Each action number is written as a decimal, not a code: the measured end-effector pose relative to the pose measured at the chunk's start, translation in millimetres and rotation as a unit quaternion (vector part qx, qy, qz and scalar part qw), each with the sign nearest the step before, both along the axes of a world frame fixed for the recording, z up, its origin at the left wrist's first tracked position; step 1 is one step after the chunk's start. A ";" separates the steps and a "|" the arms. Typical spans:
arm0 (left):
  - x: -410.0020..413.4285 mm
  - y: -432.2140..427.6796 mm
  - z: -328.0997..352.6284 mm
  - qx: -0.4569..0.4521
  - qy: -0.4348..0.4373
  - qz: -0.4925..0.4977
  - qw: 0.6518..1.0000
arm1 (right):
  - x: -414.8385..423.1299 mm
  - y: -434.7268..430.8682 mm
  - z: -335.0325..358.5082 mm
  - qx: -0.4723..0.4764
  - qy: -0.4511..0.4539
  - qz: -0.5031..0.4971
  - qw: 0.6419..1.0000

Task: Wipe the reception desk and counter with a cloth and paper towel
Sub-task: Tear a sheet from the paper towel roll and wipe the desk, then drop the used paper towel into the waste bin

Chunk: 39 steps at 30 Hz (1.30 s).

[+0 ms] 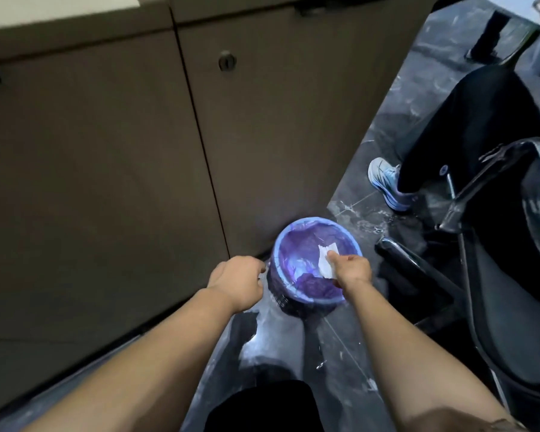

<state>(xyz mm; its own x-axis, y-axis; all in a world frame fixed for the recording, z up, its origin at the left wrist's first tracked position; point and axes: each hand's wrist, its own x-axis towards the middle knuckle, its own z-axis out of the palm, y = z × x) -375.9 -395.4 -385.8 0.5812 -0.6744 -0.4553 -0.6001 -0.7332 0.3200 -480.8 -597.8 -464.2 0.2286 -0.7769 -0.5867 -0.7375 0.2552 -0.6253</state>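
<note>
Right hand [353,269]: thumb and fingers pinch a crumpled white paper towel [326,260], which is held over the opening of a small round waste bin with a blue rim and purple plastic liner [317,302].

Left hand [237,282]: just beside the bin's left wall. The fingers curl down out of sight, and whether they grip anything cannot be told.

The bin stands on a dark veined stone floor [349,344], close against grey-brown cabinet doors [106,151] fitted with a round lock [227,61].

To the right stands a black office chair [496,307]. Beyond it are another person's black trouser leg and blue sneaker [387,185].
</note>
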 end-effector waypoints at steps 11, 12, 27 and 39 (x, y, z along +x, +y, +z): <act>0.5 -35.1 -32.4 -0.012 -0.008 -0.023 1.000 | 13.1 -12.5 -28.0 0.015 -0.064 -0.024 0.998; -1.1 -35.2 -24.8 -0.011 -0.010 -0.024 1.000 | 15.0 -10.7 -18.2 0.013 -0.063 -0.018 0.998; -11.8 32.1 205.0 0.021 -0.009 0.027 0.999 | 21.4 85.1 232.6 0.079 -0.028 0.158 0.984; 4.0 116.4 398.8 0.007 -0.065 0.076 0.995 | 79.8 166.1 422.0 0.042 0.008 0.310 0.950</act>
